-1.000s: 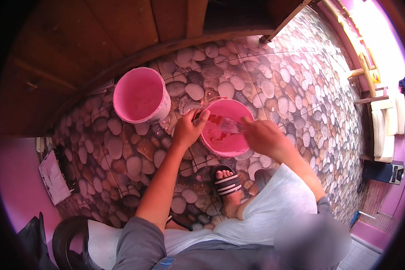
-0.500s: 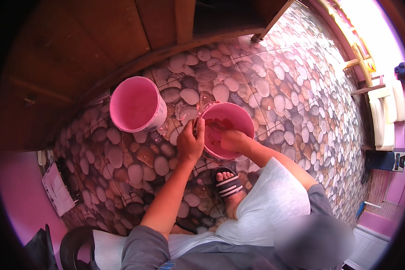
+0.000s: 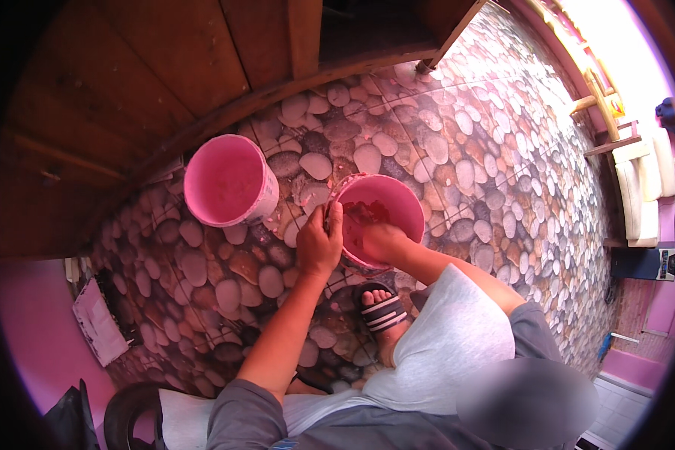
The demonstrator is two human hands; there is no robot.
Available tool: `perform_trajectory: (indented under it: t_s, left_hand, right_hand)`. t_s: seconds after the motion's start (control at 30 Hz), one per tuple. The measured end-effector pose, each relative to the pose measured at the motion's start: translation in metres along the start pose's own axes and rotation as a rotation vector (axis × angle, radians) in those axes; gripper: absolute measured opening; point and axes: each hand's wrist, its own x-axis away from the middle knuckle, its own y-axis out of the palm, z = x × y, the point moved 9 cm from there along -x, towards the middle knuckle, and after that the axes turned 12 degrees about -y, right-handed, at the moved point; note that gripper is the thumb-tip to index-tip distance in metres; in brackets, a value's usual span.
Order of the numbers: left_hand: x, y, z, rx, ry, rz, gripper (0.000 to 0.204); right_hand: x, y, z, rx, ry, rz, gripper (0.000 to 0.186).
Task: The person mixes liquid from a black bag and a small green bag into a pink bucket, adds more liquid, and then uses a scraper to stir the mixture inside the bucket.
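A pink bucket [image 3: 402, 199] stands in front of me, tilted slightly, with dark red, lumpy stuff [image 3: 366, 212] inside it. Its left rim is gripped by my left hand [image 3: 320, 240], the thumb along the inner edge and the fingers curled round the outside. My right hand [image 3: 383, 244] reaches down into the same bucket beside the red lumps. The fingers of that hand are out of sight, so whatever they may hold is hidden. Left of this bucket, apart from it, stands a second pink bucket [image 3: 231, 180] with pink residue on its inner wall.
A dark wooden cabinet [image 3: 135, 97] runs along the far left. The floor [image 3: 465, 172] has a pebble pattern, with small pink scraps near the buckets. A whitish board [image 3: 100, 322] leans by the left wall. My sandalled foot [image 3: 381, 307] is just below the bucket.
My right hand has shifted slightly left and down inside the bucket, uncovering more of the red lumps. My left hand keeps its grip on the rim. The view has tilted a little.
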Motion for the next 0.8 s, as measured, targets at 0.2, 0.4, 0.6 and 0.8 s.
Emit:
perform_trajectory:
  t_s: [0.2,0.4,0.6,0.8]
  left_hand:
    - [0.001,0.000,0.002,-0.023,-0.019,0.012,0.039]
    - [0.001,0.002,-0.001,-0.030,-0.009,0.011,0.040]
    - [0.001,0.001,-0.001,-0.014,-0.007,-0.003,0.041]
    - [0.003,0.004,-0.001,-0.016,0.001,0.014,0.041]
  right_hand:
    - [-0.003,-0.036,-0.018,-0.191,-0.184,0.342,0.032]
    - [-0.001,-0.012,-0.010,-0.004,-0.139,0.153,0.034]
    - [0.017,-0.051,-0.039,0.111,-0.076,0.204,0.032]
    - [0.005,-0.037,-0.017,0.427,-0.040,0.151,0.035]
